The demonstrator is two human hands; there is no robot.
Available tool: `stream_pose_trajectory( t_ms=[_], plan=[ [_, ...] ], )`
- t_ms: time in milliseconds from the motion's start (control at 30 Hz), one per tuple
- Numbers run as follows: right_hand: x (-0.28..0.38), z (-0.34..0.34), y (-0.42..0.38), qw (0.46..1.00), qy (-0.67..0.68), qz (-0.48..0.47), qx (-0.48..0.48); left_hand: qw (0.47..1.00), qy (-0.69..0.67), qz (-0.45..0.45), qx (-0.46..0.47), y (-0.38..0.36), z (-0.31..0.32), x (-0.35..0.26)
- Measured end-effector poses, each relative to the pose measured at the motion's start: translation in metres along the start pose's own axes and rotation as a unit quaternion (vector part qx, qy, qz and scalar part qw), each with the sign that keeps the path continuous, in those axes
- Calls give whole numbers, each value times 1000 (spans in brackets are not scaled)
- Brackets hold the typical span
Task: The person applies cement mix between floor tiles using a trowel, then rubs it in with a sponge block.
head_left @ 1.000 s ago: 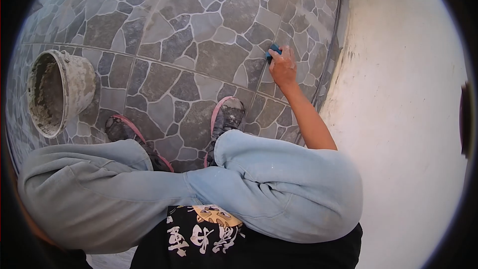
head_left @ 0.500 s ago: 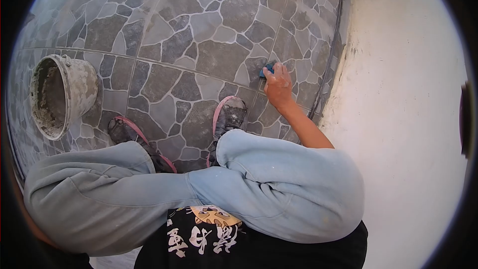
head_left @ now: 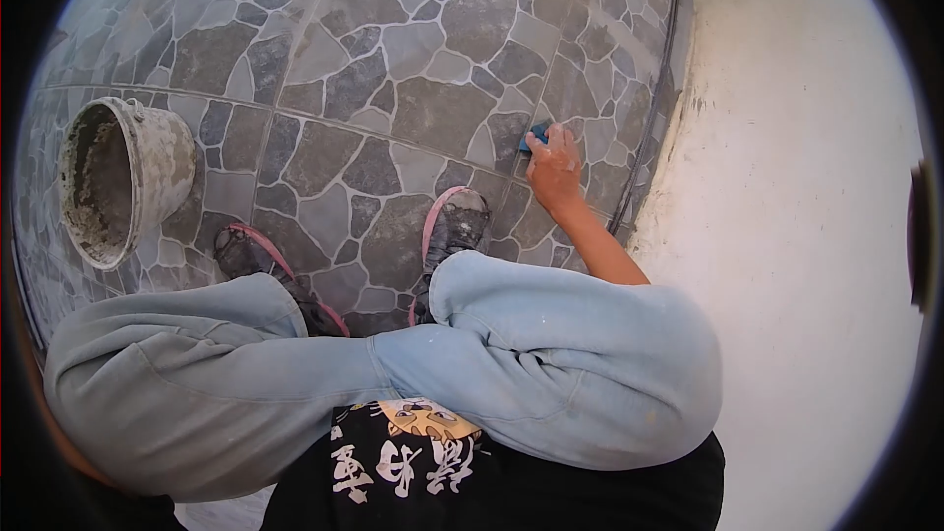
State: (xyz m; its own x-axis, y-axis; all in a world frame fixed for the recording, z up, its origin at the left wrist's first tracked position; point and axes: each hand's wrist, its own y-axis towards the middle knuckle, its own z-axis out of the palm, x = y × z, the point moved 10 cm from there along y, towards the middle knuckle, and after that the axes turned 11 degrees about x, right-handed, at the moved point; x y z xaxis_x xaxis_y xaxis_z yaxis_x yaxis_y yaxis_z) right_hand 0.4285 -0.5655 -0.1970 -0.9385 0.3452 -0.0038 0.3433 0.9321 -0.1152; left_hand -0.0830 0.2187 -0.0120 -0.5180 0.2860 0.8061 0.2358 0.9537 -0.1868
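Observation:
My right hand [head_left: 556,172] is closed around a small blue sponge-like pad [head_left: 536,136], held low at the floor tiles. Fingers cover much of the pad, so its full shape is hidden. Beneath and around it are grey stone-patterned tiles [head_left: 442,113] with pale lines between the stone shapes. A straight joint between tiles runs close to the pad. My left hand is out of sight; only part of the left arm shows at the far left edge.
A mortar-crusted bucket [head_left: 162,172] with grey material inside stands on the left. My shoes [head_left: 457,221] rest on the tiles near the middle. A white wall [head_left: 787,216] rises on the right, with a dark strip [head_left: 649,133] along the floor's edge.
The right hand and pad have shifted very slightly right in the picture, and the whole view has moved a little too. The grip on the pad is the same.

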Motion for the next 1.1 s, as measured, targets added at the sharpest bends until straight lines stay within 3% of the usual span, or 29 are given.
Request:
stream_pose_trajectory(
  t_ms=[100,167,233,333,467,567,767,867,933,1000,1067,1100],
  plan=[
    [2,4,4,997,30,-28,61,1000,-1,0,4,-47,-32,-8],
    [-20,13,25,993,51,-26,98,1000,3,-1,0,-24,-23,-6],
    [-66,-9,58,994,39,73,-69,1000,-8,-1,5,-12,-6,-4],
    [-51,-12,43,989,33,70,-129,999,-39,-13,-3,-7,-3,9],
    [23,12,-75,980,186,-43,52,989,-147,-22,-24,-8,5,26],
    [17,9,-88,970,228,-44,66,954,-292,-15,-60,-15,12,42],
    [-76,-6,98,974,140,-13,-180,860,-500,1,-105,-41,12,62],
    [-168,6,219,987,42,84,-132,825,-552,0,-117,-54,12,68],
    [-199,-13,251,972,15,160,-172,800,-589,-4,-118,-61,14,74],
    [-189,-8,252,976,28,134,-170,801,-585,2,-123,-59,7,77],
    [-167,1,231,980,63,95,-163,887,-427,15,-176,-59,-13,74],
    [-146,2,200,980,91,82,-155,886,-429,21,-174,-59,-11,71]
  ],
)
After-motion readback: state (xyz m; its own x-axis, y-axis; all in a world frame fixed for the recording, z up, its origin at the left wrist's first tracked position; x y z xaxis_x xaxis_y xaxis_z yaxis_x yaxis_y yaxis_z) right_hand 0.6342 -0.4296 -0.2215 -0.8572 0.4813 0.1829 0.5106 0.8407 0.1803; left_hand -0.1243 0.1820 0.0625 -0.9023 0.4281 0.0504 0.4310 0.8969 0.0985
